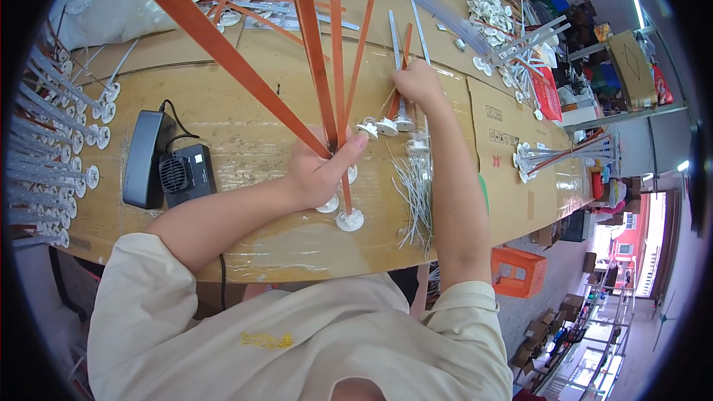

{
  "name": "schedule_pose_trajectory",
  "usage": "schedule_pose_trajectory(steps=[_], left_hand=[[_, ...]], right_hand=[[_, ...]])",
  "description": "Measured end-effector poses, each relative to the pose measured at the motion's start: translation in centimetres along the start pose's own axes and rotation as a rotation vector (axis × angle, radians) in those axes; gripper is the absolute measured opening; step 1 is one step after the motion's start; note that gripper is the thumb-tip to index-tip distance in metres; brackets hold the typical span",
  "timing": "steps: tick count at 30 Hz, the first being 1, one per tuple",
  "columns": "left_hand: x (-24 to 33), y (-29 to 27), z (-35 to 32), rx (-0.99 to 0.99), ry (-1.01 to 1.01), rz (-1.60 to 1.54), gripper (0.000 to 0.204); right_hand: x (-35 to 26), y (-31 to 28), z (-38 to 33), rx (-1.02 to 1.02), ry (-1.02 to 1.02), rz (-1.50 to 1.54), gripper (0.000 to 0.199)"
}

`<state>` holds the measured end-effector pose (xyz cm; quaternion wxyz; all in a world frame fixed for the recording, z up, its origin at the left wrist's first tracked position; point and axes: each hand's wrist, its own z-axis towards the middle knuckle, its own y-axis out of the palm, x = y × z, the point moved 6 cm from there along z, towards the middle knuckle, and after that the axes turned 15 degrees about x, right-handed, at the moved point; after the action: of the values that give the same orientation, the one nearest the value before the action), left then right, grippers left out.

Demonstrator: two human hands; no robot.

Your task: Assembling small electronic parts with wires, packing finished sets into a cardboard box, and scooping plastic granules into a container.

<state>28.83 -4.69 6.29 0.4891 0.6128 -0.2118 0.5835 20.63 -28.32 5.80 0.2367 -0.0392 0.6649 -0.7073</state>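
The left hand [316,176] is closed in a fist around a bundle of orange strips [238,64], its thumb lying across them and pointing to the right. The strips run through the grip: their long ends fan up and away above the fist, the widest leaning left, while white round bases [350,220] show just below and beside the hand, near the front edge of the cardboard-covered table [275,108]. The right hand [421,83] reaches farther out, to the right of the bundle and apart from it, over a shorter orange strip [407,37] that shows both above and below the fingers. Those fingers are curled and partly hidden, so whether they are clamped on it I cannot tell. Grey strips [394,33] lie just beside this hand, and several white discs [387,127] sit right below it, between the two hands. Nearer the body, under the right hand and beside the right forearm, lies a loose bunch of thin white strands [414,204]. A black device with a round grille [187,176] rests to the left of the left hand, well apart from it.
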Motion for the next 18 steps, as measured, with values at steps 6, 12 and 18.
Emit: schedule_pose_trajectory(steps=[6,12,18], left_hand=[[-1.3,-0.3,0.4,0.019,0.005,-0.048,0.023],[-0.5,0.3,1.0,0.115,-0.203,-0.057,0.036],[4.2,0.5,0.2,0.04,-0.085,-0.055,0.036]], right_hand=[[2.0,-4.9,-4.1,0.206,0.418,1.146,0.01],[-2.7,-13.1,-13.6,0.267,0.129,1.535,0.01],[-2.0,-10.6,-16.1,0.004,0.144,1.968,0.012]])
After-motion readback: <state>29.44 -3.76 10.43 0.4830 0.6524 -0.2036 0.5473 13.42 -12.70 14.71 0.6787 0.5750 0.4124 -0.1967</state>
